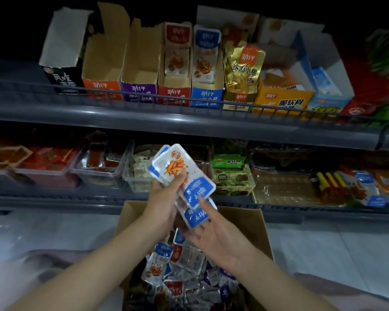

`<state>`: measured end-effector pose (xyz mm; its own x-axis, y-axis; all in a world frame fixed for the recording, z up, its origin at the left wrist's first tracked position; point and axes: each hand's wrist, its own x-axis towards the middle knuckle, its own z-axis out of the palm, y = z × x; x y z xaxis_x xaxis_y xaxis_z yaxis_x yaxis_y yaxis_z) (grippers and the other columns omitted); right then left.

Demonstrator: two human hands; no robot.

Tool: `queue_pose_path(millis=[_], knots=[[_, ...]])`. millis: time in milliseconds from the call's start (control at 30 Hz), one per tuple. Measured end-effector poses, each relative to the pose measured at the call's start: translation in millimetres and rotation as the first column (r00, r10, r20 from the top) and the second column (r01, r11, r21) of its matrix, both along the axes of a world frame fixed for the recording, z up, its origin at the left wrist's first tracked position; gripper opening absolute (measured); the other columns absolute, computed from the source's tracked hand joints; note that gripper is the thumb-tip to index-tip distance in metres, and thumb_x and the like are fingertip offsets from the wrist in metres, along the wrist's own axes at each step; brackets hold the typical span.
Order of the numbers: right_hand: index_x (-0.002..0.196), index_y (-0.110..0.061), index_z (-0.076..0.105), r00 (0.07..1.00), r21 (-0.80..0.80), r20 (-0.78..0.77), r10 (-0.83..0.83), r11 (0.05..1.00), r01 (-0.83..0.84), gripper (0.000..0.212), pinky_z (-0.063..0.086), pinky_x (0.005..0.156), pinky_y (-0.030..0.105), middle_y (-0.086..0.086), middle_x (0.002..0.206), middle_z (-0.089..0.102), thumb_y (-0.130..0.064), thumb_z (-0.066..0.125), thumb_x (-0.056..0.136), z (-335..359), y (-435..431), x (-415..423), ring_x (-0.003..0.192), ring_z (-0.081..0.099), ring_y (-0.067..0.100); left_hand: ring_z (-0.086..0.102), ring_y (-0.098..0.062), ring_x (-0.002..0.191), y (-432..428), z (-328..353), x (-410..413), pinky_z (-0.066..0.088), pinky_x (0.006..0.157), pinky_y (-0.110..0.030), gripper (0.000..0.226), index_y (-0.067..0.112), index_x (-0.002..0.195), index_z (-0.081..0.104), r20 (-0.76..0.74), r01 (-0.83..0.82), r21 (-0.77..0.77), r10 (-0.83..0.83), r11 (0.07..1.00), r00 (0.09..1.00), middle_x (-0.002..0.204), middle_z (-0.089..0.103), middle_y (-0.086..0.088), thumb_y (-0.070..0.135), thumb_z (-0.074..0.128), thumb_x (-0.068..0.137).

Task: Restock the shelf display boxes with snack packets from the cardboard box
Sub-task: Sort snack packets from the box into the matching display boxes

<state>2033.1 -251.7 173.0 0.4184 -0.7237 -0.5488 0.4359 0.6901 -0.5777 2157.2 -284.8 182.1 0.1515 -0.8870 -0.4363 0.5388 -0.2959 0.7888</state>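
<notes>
Now: sorting step, gathering blue packets into 1 neat stack before they go up.
Left hand: grips the stack from the side, thumb across the front; at least 2 pkts fanned out, labels upside down.
Right hand: fingers straight & loose, holding nothing, fingertips touching the lowest pkt's edge.
Cardboard box: directly under the stack, which is in the air in front of the lower shelf; mixed pkts left inside.
Blue display box: on the top shelf, partly filled, w/ room in front, I'd judge.
Do it well: tap edges flush against the right palm, flip so labels read upright & face out like those already in there, then slide in as 1 block.
Wire rail: runs along the shelf front; lift over it, don't catch corners.
Red display box: just beside the blue one, same brand; match colour before dropping.
</notes>
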Motion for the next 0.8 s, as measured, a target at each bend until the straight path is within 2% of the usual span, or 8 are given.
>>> queue_pose_path(millis=[100, 167, 233, 367, 400, 500, 633, 800], knots=[[0.134, -0.020, 0.050, 0.991, -0.117, -0.071, -0.117, 0.987, 0.108, 0.052, 0.048, 0.095, 0.035, 0.005, 0.124, 0.066, -0.029, 0.060, 0.083, 2.4, -8.6, -6.4, 0.114, 0.062, 0.018, 0.070, -0.009, 0.089, 7.4, 8.0, -7.0, 0.057, 0.071, -0.022, 0.033, 0.013, 0.113, 0.058, 0.211, 0.089, -0.109, -0.065, 0.990, 0.975, 0.106, 0.071, -0.004, 0.015, 0.069, 0.083], [0.131, -0.022, 0.051, 0.976, -0.188, -0.135, -0.171, 0.971, 0.145, 0.046, 0.049, 0.091, 0.031, 0.003, 0.121, 0.067, -0.025, 0.060, 0.086, 3.9, -11.5, -14.8, 0.111, 0.064, 0.017, 0.067, 0.003, 0.080, 13.8, 11.3, -10.8, 0.051, 0.062, -0.010, 0.023, 0.015, 0.105, 0.062, 0.301, 0.156, -0.116, -0.115, 0.981, 0.947, 0.100, 0.071, 0.001, 0.018, 0.069, 0.083], [0.124, -0.020, 0.056, 0.957, -0.255, -0.197, -0.214, 0.954, 0.161, 0.042, 0.051, 0.088, 0.030, 0.002, 0.116, 0.069, -0.025, 0.063, 0.083, 4.3, -11.3, -20.8, 0.107, 0.066, 0.016, 0.065, 0.008, 0.076, 19.0, 15.9, -9.1, 0.047, 0.064, -0.011, 0.021, 0.022, 0.099, 0.063, 0.336, 0.215, -0.071, -0.180, 0.974, 0.924, 0.094, 0.071, 0.008, 0.026, 0.071, 0.080], [0.111, -0.016, 0.064, 0.917, -0.382, -0.307, -0.253, 0.916, 0.124, 0.042, 0.051, 0.079, 0.030, 0.003, 0.105, 0.073, -0.030, 0.069, 0.071, 12.8, -14.0, -31.9, 0.097, 0.069, 0.017, 0.067, -0.015, 0.098, 16.5, 23.7, 12.1, 0.044, 0.099, -0.037, 0.053, 0.025, 0.105, 0.066, 0.318, 0.362, 0.044, -0.356, 0.931, 0.878, 0.097, 0.074, 0.005, 0.046, 0.085, 0.060], [0.111, -0.017, 0.063, 0.905, -0.410, -0.346, -0.247, 0.908, 0.091, 0.043, 0.052, 0.082, 0.033, 0.003, 0.104, 0.073, -0.031, 0.069, 0.071, 16.4, -17.8, -37.4, 0.097, 0.069, 0.018, 0.065, -0.017, 0.101, 14.8, 27.2, 17.4, 0.041, 0.103, -0.037, 0.048, 0.025, 0.105, 0.066, 0.326, 0.405, 0.043, -0.396, 0.913, 0.858, 0.100, 0.073, 0.004, 0.045, 0.083, 0.064], [0.114, -0.019, 0.061, 0.890, -0.472, -0.437, -0.129, 0.875, -0.105, 0.041, 0.046, 0.081, 0.037, 0.005, 0.102, 0.072, -0.028, 0.070, 0.075, 27.5, -33.5, -61.3, 0.090, 0.066, 0.019, 0.065, -0.026, 0.105, 8.6, 37.9, 34.7, 0.052, 0.093, -0.038, 0.040, 0.022, 0.109, 0.067, 0.164, 0.587, 0.018, -0.581, 0.809, 0.797, 0.113, 0.070, -0.005, 0.050, 0.065, 0.080], [0.118, -0.017, 0.058, 0.821, -0.454, -0.553, 0.143, 0.775, -0.440, 0.042, 0.048, 0.064, 0.023, 0.004, 0.096, 0.071, -0.018, 0.071, 0.077, 33.2, -39.5, -74.1, 0.084, 0.065, 0.018, 0.066, -0.028, 0.103, 11.9, 33.1, 43.8, 0.056, 0.084, -0.037, 0.066, 0.013, 0.119, 0.062, -0.052, 0.833, 0.093, -0.833, 0.545, 0.551, 0.114, 0.068, -0.015, 0.062, 0.053, 0.076], [0.121, -0.020, 0.056, 0.841, -0.454, -0.510, 0.182, 0.773, -0.443, 0.050, 0.056, 0.079, 0.028, 0.006, 0.110, 0.070, -0.015, 0.073, 0.074, 24.7, -35.2, -62.1, 0.096, 0.069, 0.021, 0.071, -0.019, 0.087, 25.5, 23.5, 24.8, 0.056, 0.082, -0.033, 0.050, 0.018, 0.096, 0.074, -0.019, 0.854, 0.215, -0.872, 0.473, 0.488, 0.098, 0.074, -0.006, 0.049, 0.083, 0.059]])
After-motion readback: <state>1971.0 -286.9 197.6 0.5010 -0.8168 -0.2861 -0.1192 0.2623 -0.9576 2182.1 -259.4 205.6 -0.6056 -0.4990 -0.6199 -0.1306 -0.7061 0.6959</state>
